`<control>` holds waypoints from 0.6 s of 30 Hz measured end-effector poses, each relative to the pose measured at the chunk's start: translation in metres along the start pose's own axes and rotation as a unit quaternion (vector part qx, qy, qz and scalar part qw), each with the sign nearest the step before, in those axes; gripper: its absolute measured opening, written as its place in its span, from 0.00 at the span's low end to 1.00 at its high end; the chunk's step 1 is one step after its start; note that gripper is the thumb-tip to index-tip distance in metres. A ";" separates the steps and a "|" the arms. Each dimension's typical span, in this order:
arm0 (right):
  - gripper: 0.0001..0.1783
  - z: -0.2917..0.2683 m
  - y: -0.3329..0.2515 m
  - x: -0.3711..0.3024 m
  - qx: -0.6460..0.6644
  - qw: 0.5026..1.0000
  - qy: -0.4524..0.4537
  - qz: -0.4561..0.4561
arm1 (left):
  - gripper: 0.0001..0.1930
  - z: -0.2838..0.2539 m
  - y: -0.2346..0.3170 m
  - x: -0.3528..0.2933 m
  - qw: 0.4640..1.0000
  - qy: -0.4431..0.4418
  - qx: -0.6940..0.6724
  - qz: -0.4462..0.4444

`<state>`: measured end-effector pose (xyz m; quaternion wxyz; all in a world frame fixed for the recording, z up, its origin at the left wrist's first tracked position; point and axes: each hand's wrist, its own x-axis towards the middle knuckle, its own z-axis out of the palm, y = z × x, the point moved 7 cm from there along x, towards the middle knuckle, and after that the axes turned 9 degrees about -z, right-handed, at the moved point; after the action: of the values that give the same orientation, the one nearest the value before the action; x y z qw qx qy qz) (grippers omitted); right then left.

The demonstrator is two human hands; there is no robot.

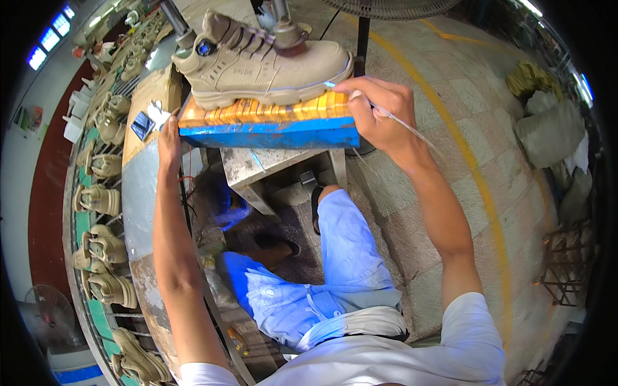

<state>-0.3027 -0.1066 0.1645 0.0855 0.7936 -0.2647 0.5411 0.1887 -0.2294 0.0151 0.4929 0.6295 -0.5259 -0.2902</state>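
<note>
A beige lace-up shoe [264, 69] with a round dark dial stands on a slatted yellow pad [264, 110] over a blue metal base [270, 136]. Its toe points right. My right hand [385, 116] is closed in a pinch round a thin pen-like stick [402, 119], whose bluish tip meets the line between upper and sole near the toe. My left hand [168, 143] is closed at the left end of the pad and base, its fingers partly hidden. A metal post with a dark rounded foot [290, 38] comes down over the shoe's front.
On the left, a green conveyor [103, 325] carries several beige shoes [109, 288] beside a worn metal-topped bench [145, 212]. A blue packet [141, 125] lies on cardboard there. A fan [393, 5] stands beyond the shoe. Sacks [550, 128] and a rusty rack [566, 264] stand right.
</note>
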 end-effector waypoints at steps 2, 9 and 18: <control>0.09 -0.009 0.003 0.001 0.017 1.000 0.006 -0.002 | 0.28 -0.005 -0.006 0.012 1.000 0.022 -0.009 -0.004; 0.14 -0.059 0.005 0.002 0.081 0.993 0.079 0.021 | 0.21 -0.015 -0.008 -0.006 0.994 0.101 -0.035 -0.010; 0.20 0.074 -0.013 -0.042 0.207 0.963 -0.062 0.163 | 0.21 0.084 0.063 -0.232 0.953 0.241 -0.183 -0.030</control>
<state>-0.2475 -0.1131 0.0984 -0.1870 0.7717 -0.2776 0.5408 0.0266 -0.0331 0.0086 0.7029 0.5948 -0.3105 -0.2359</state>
